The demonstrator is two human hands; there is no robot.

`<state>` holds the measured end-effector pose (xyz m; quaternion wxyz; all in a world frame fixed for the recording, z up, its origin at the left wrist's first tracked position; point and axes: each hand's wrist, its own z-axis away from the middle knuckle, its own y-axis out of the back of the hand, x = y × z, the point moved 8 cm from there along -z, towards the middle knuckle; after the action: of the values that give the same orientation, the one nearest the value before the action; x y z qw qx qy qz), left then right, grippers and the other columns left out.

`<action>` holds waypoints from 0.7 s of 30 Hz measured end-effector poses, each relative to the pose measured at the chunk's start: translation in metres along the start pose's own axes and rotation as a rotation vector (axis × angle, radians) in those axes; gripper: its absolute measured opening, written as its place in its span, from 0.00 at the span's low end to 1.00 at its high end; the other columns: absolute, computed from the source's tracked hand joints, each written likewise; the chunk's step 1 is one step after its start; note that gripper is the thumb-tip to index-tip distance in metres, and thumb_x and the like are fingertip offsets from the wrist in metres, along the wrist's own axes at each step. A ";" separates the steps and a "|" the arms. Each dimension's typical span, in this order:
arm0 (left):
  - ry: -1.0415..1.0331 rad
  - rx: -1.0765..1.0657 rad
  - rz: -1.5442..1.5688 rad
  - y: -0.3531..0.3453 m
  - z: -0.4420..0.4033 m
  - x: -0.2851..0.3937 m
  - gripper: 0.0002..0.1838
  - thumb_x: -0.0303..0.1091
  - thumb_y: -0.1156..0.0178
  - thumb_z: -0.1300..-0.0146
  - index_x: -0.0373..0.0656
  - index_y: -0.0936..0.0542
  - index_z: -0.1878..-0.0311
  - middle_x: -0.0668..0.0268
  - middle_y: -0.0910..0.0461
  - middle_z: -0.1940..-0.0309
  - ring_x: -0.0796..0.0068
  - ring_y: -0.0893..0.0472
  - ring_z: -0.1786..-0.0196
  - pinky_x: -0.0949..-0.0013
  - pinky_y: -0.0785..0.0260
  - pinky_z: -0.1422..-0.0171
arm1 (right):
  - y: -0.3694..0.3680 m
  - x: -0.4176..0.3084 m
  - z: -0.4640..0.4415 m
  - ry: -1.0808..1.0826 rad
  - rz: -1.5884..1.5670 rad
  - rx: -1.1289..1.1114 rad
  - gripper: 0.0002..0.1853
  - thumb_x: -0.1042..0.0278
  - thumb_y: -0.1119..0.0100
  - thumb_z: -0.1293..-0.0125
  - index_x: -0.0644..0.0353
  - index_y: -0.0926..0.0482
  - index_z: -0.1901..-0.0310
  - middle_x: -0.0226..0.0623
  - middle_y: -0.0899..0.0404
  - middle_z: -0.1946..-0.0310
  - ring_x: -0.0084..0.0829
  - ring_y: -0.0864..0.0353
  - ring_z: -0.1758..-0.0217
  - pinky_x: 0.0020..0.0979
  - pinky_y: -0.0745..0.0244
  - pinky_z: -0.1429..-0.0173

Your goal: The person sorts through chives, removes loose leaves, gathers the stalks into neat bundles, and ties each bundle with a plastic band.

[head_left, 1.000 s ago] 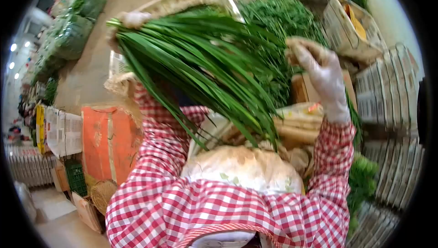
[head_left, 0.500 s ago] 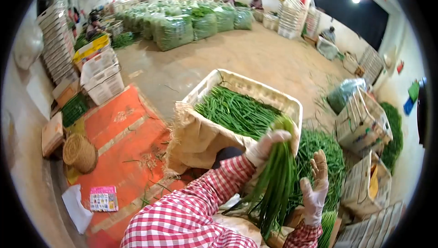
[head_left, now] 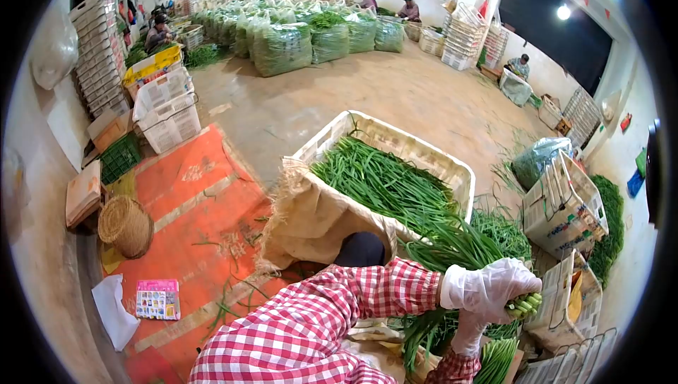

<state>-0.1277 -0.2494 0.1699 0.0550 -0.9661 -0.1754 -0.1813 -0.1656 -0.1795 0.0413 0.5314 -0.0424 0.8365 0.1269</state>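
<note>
My left hand (head_left: 498, 286), in a whitish glove, is closed round a bunch of long green leaves (head_left: 459, 246). The cut pale stem ends stick out at its right side, and the leaves trail left towards the crate. Just below and partly behind it is my right hand (head_left: 469, 333), also gloved, close to the bunch; its fingers are hidden. A white crate (head_left: 417, 145) lined with brown sacking holds many more green leaves (head_left: 385, 183). Another bundle of green stems (head_left: 497, 359) lies below my right hand, and a loose green heap (head_left: 501, 232) lies behind the bunch.
An orange mat (head_left: 191, 222) with a woven basket (head_left: 126, 227) and a pink printed card (head_left: 158, 299) lies left. White crates (head_left: 565, 207) stand right. Large bags of greens (head_left: 282, 49), crate stacks (head_left: 462, 38) and several people, one person (head_left: 519, 66) at right, are farther back.
The bunch has swung from hanging down to lying sideways, its stem ends now pointing right. My left hand has moved right and down, in front of my right hand, whose spread fingers are now hidden.
</note>
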 end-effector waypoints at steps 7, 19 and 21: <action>0.280 -0.601 0.408 -0.004 0.032 -0.039 0.25 0.33 0.31 0.59 0.44 0.24 0.53 0.64 0.23 0.62 0.67 0.22 0.62 0.65 0.29 0.57 | 0.008 -0.045 -0.012 0.493 -0.049 0.445 0.49 0.60 0.27 0.57 0.64 0.44 0.35 0.50 0.31 0.47 0.47 0.28 0.45 0.41 0.31 0.40; 0.138 -0.461 1.130 -0.028 -0.080 -0.024 0.18 0.45 0.49 0.58 0.46 0.32 0.65 0.66 0.35 0.68 0.67 0.36 0.61 0.60 0.45 0.45 | 0.090 -0.141 -0.048 0.839 0.464 0.315 0.17 0.63 0.40 0.46 0.66 0.31 0.60 0.40 0.26 0.83 0.40 0.22 0.81 0.36 0.26 0.80; 0.332 -0.278 1.167 -0.052 -0.066 -0.044 0.23 0.47 0.51 0.52 0.42 0.29 0.56 0.58 0.30 0.58 0.58 0.33 0.48 0.52 0.48 0.34 | 0.122 -0.140 -0.046 0.733 0.751 0.212 0.08 0.68 0.45 0.44 0.65 0.29 0.71 0.40 0.27 0.85 0.36 0.24 0.85 0.35 0.29 0.84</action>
<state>-0.2067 -0.2264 0.2170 0.0452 -0.8597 0.4178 -0.2903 -0.1707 -0.0821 0.2062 0.1237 0.2723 0.9330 0.2002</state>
